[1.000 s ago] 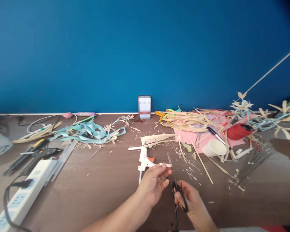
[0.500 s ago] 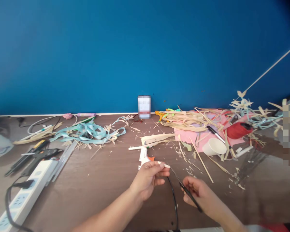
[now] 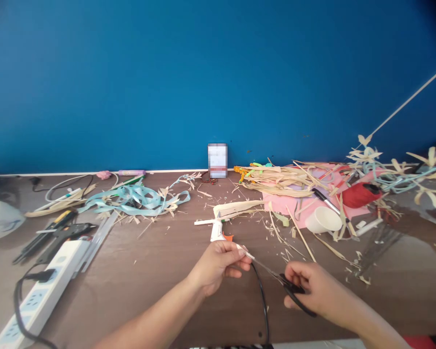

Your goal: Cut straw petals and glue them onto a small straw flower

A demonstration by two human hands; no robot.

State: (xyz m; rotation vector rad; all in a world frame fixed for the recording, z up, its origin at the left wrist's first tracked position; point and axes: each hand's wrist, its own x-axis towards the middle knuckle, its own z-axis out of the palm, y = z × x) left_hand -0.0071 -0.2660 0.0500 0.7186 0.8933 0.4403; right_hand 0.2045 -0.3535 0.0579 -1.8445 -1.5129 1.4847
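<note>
Between the thumb and fingers of my left hand (image 3: 223, 261) is a small pale strip (image 3: 246, 253), probably of the same dry husk-like material as on the table. My right hand (image 3: 307, 286) grips black-handled scissors (image 3: 292, 289), whose blades point up and left and reach the strip's end at my left fingertips. Just beyond my left hand lies a white glue gun (image 3: 217, 231) with an orange trigger, its lower part hidden by the hand. Its black cord (image 3: 262, 293) runs toward the table's front edge.
On the left are a white power strip (image 3: 45, 293), a black glue gun (image 3: 63, 240) and tangled light-blue ribbon (image 3: 131, 199). To the right lie pale husk strips (image 3: 281, 178), a paper cup (image 3: 323, 220), a marker (image 3: 325, 201) and a red roll (image 3: 361, 195). A blue wall (image 3: 218, 87) stands behind.
My right hand has moved slightly right, and the scissors' handles have spread apart. My left hand has shifted a little left and down with the pale strip.
</note>
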